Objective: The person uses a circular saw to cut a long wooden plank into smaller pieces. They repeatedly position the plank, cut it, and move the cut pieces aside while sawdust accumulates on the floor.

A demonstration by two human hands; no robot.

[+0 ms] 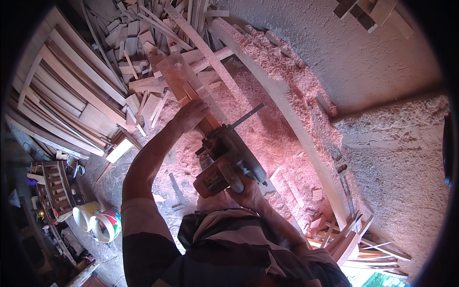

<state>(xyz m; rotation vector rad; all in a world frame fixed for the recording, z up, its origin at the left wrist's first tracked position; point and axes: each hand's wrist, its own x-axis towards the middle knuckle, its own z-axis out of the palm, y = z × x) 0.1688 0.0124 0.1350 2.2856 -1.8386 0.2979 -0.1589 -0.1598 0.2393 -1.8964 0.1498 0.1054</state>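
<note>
My right hand (244, 192) is wrapped round the rear handle of a dark handheld power tool, which looks like a circular saw (234, 155). Its blade is hidden from above. A thin metal guide bar (248, 115) sticks out from its front right. The tool rests at the near end of a reddish-brown wooden board (176, 71), which points away from me. Farther along, my left hand (191, 115) grips a narrow wooden piece on that board, its fingers curled over the edge, just ahead of the tool.
Pinkish shavings (282, 143) cover the floor around the work. A long curved plank (287, 100) lies to the right, beside a rough wall (392, 52). Stacked boards (71, 76) lean at the left, offcuts (136, 36) heap at the back, and a bucket (106, 226) stands lower left.
</note>
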